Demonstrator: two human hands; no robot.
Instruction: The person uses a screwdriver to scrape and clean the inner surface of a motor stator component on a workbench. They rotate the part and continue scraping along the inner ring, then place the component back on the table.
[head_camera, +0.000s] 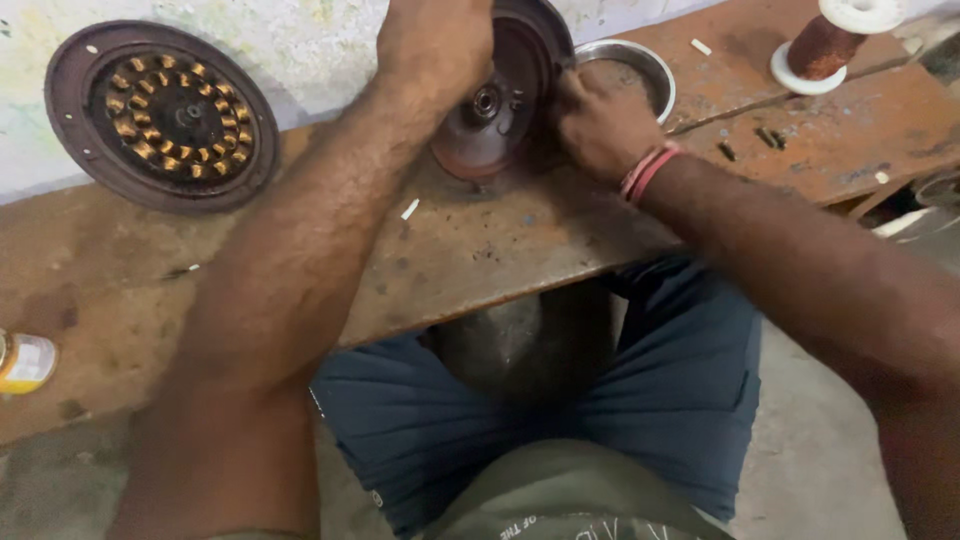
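At the bottom of the frame sit the person's blue trousers (660, 400) and the hem of a green shirt (570, 490), the knees tucked under a worn wooden bench (480, 250) that crosses the middle of the frame. A small tin (25, 362) lies at the bench's left edge, and a white scrap (410, 209) lies on the wood near centre.

Above centre, a round motor housing (495, 100) with a bearing at its hub stands tilted on edge on the bench. The left hand (435, 45) is clamped over its upper left rim, fingers curled out of sight behind it. The right hand (600, 120), with red bands at the wrist, presses against the housing's right side, fingers bunched together at its edge; whether they pinch anything there cannot be told.

Just behind the right hand stands a steel bowl (640, 60). In the upper right stands a spool of copper wire (835, 40). In the upper left, a round stator with copper windings (165, 115) leans against the pale wall (300, 40).
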